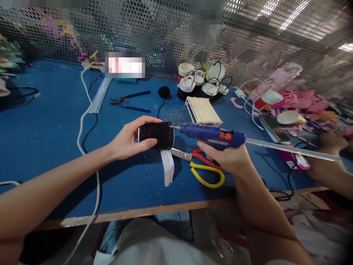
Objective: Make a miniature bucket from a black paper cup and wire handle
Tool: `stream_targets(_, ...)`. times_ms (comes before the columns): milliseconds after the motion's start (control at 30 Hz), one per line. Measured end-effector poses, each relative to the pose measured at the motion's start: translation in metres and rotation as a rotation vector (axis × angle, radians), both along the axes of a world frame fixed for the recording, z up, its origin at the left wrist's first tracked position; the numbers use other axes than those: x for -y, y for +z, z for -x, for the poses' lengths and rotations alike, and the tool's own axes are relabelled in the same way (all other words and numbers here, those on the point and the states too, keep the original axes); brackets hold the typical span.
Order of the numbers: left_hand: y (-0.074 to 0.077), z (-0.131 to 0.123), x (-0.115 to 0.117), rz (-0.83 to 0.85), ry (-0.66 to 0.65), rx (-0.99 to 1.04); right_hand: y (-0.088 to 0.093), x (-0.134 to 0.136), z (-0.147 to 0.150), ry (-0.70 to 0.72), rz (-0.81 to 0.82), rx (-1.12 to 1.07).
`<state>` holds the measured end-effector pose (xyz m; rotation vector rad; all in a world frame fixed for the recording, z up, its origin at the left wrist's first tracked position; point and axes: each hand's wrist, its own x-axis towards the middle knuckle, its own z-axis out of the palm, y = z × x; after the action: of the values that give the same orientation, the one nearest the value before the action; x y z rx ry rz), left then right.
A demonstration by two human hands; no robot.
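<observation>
Black cylinder (156, 136) held sideways above the desk (124, 195) by my left hand (128, 139), fingers (145, 120) around it; my right hand (231, 158) grips a blue glue gun (198, 133), nozzle (175, 127) near the rim (173, 137). I should hold steady, thumb (146, 144) clear.

A perforated metal screen (160, 22) stood at the far edge of the blue table (55, 136); blue-handled pliers (138, 94) lay left of centre. A white cable (79, 129) ran down the left; at right, a phone (274, 128) lay near pink scraps (300, 105).
</observation>
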<state>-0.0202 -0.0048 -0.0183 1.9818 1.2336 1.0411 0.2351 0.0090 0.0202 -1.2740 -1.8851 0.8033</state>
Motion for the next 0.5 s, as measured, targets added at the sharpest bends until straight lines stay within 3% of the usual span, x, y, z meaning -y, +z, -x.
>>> stream_targets(133,-0.001,0.001,0.000,-0.005,0.011,0.008,-0.004,0.000,-0.002,0.008,0.024,0.009)
stream_targets(333,-0.002,0.002,-0.003,0.007,0.034,0.057,-0.017,-0.006,-0.015,0.074,-0.194,0.160)
stream_targets(500,-0.003,0.003,-0.003,0.025,0.042,0.097,-0.011,-0.008,-0.022,0.107,-0.227,0.208)
